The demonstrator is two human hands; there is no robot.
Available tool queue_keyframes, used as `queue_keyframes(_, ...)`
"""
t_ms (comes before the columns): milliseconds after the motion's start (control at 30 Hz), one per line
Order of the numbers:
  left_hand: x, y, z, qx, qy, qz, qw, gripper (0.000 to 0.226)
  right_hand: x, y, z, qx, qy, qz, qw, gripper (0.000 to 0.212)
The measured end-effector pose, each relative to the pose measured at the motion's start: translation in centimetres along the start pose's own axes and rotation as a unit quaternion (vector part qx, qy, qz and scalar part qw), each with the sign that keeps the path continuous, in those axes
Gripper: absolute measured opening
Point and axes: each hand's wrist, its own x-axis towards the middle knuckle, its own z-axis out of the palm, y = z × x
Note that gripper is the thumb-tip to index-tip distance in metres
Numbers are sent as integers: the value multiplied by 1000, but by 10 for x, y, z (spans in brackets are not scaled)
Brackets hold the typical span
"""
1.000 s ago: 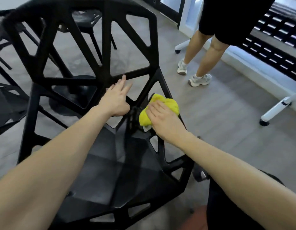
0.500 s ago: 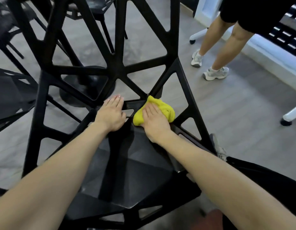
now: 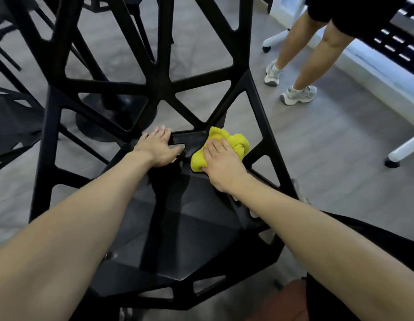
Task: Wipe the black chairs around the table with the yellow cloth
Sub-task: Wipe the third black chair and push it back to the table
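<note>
A: What's in view, biggest first?
B: A black chair [image 3: 178, 228], then the left hand [image 3: 158, 148] flat on its back edge, fingers apart, and the cloth [image 3: 224, 144] under the right hand [image 3: 221, 164], grip pressed on it.
A: Changed?
B: Cloth has slid rightward, toward the right strut.

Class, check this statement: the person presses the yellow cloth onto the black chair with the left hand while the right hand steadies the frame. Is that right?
Not quite. The head view shows the right hand pressing the yellow cloth onto the black chair, while the left hand steadies the frame.
</note>
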Motion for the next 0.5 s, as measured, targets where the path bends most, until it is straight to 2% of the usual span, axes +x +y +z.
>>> queue_keyframes(67, -13, 1, -3, 13, -2, 26, 1000, 82, -31, 9, 2, -33, -1, -39, 999, 59)
queue_keyframes(133, -37, 4, 8, 2, 24, 53, 998, 71, -87, 17, 17, -80, 43, -72, 993, 56)
queue_keyframes(233, -76, 11, 35, -9, 67, 92, 994, 59, -133, 30, 40, -29, 84, -43, 995, 55)
queue_keyframes(300, -99, 20, 49, -2, 70, 105, 992, 58, -110, 27, 45, 24, 107, -49, 993, 62)
queue_keyframes(400, -130, 36, 63, 10, 70, 115, 991, 59, -82, 16, 28, 55, 45, -41, 997, 70)
queue_keyframes(433, -138, 40, 65, 14, 73, 122, 990, 61, -88, 19, 26, 57, 31, -42, 997, 70)
queue_keyframes(500, -155, 46, 70, 19, 81, 141, 987, 67, -124, 34, 28, 80, 56, -64, 993, 69)
